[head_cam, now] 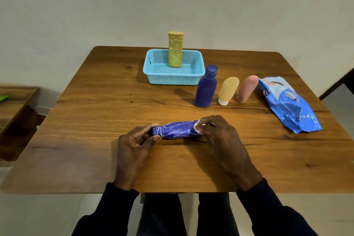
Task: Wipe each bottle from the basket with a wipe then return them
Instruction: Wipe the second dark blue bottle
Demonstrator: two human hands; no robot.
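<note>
Purple tube [177,130] with white scribbles lies flat on the table [95,120], front centre. Left hand [134,145] pinches its left end. Right hand [220,136] is curled over the right end, pressing a white wipe [197,128] on it. That end is hidden, and the wipe is mostly covered by fingers.

Five bottles: the held one, a yellow-green bottle [175,50] upright in the one blue basket [173,80], plus three standing right of the basket: dark blue bottle [206,88], yellow tube [228,90], pink tube [246,88].

One blue wipes pack [287,101] at far right, print unreadable.
</note>
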